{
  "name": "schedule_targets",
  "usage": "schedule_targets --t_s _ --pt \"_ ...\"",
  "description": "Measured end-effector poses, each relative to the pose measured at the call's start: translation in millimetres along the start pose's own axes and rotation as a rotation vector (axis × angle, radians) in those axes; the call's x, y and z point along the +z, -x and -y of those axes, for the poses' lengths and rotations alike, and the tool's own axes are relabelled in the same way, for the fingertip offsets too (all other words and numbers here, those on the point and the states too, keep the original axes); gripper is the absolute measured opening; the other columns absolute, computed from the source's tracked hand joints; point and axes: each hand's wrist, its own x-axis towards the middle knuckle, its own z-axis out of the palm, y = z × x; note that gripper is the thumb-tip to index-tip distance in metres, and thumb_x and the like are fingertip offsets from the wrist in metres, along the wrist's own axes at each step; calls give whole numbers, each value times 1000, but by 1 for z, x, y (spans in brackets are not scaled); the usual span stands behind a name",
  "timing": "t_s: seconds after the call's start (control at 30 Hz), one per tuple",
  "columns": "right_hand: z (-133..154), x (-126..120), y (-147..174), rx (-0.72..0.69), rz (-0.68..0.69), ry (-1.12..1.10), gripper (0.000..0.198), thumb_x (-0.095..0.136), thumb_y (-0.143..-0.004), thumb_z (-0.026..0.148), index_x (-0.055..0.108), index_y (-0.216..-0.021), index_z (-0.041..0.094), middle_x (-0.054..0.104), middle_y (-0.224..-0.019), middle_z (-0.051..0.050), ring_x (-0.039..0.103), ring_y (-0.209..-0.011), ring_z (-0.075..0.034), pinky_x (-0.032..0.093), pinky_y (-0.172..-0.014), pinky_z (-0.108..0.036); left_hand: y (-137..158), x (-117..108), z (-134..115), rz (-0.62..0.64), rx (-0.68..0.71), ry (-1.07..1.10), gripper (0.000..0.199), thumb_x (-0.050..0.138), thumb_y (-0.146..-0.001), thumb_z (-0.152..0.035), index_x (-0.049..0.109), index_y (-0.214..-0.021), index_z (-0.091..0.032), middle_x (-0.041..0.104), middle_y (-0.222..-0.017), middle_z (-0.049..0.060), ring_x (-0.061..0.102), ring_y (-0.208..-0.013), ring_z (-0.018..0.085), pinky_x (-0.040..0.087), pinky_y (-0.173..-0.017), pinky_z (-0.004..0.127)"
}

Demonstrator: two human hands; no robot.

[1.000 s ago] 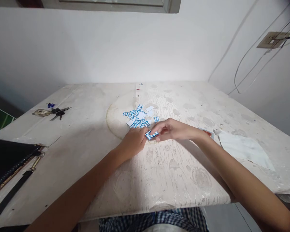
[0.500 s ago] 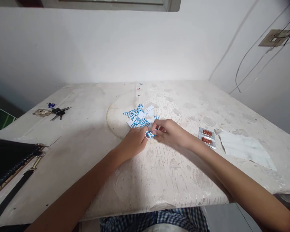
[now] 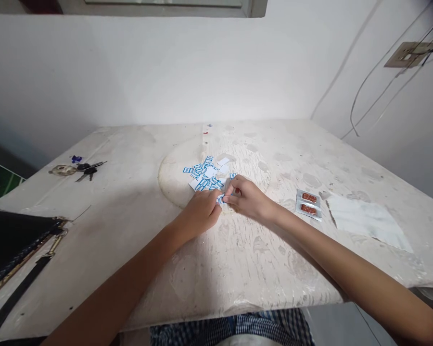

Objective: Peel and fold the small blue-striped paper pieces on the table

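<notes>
Between my two hands is a small white paper piece with blue print (image 3: 221, 198), partly covered by fingers. My left hand (image 3: 201, 209) is closed on its left side, thumb and fingers pressed together. From the right, my right hand (image 3: 247, 198) pinches the piece with thumb and forefinger. Just beyond the hands lies a loose pile of similar blue-printed paper pieces (image 3: 203, 184), some with their plain white side up. A single printed piece (image 3: 233, 176) shows just behind my right fingers.
A blister pack with red-brown tablets (image 3: 308, 204) and a white cloth or paper sheet (image 3: 368, 221) lie to the right. Keys (image 3: 88, 169) and a black bag (image 3: 18, 245) are at the left. The table (image 3: 274, 274) meets a white wall behind.
My right hand has moved slightly left, closer to my left hand, and now covers more of the printed piece. My left hand stays nearly in place.
</notes>
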Motion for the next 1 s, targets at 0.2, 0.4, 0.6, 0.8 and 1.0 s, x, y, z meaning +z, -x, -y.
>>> schedule_targets --t_s 0.2,0.4,0.6,0.8,1.0 --pt "1 2 -2 33 52 -23 12 52 -75 27 47 -70 19 45 -55 4 42 -47 -9 32 -48 -22 0 4 1 -13 -1 -24 19 26 -87 -17 44 -85 -16 54 -77 5 48 -73 18 37 -68 32" --pt "-3 -18 -8 62 -204 234 24 51 -76 35 49 -94 19 57 -81 -3 50 -66 -15 36 -59 -27 0 2 0 -19 -21 -47 21 25 -88 -18 46 -87 -16 55 -78 6 48 -74 19 38 -70 33" --pt "-26 -18 -24 -37 -203 470 36 54 -76 34 53 -108 16 59 -104 -10 45 -98 -25 33 -84 -37 0 2 1 -36 -47 -20 22 26 -88 -20 48 -88 -16 56 -79 6 49 -75 19 38 -71 34" --pt "-28 -12 -32 -92 -174 453 35 53 -76 28 52 -110 18 59 -105 -7 46 -95 -22 32 -84 -35 0 1 3 -38 -46 13 25 24 -89 -21 49 -87 -16 56 -82 6 50 -77 19 38 -72 33" --pt "-30 -12 -35 -47 -182 441 37 55 -70 24 52 -106 16 56 -102 -7 46 -94 -21 33 -83 -35 0 0 3 -54 -48 26 27 23 -89 -23 49 -85 -17 56 -81 5 50 -76 18 38 -71 33"
